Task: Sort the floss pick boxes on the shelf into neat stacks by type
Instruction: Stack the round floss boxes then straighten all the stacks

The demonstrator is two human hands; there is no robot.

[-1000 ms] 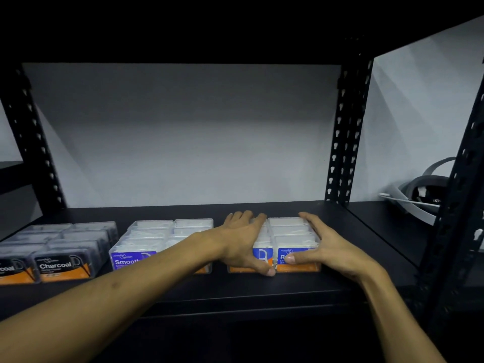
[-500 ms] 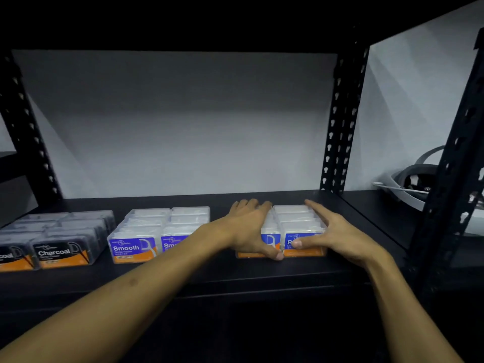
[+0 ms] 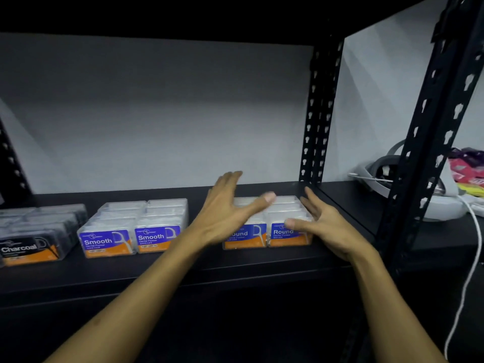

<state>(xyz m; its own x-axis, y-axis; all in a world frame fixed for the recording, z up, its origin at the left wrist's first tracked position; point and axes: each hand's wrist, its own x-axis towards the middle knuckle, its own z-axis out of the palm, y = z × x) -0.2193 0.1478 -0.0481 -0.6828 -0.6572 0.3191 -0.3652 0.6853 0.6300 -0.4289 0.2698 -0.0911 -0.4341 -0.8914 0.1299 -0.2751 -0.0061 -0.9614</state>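
Boxes [image 3: 267,226] at shelf [image 3: 183,268] front, right of Smooth [image 3: 133,231] and Charcoal [image 3: 34,237] stacks. Left hand [image 3: 225,213] and right hand [image 3: 322,224] spread wide, holding nothing. Probably light, stiff, slick plastic; best pinched by side walls.

One head-worn camera gives the only view. It looks forward and slightly down into a black shelf [image 3: 157,273] from just in front of it, close enough that both forearms reach in from the bottom edge. The grey back wall [image 3: 157,113] faces the lens squarely. The wide angle bends the upright post [image 3: 429,142] at right and takes in the neighbouring bay beyond it.
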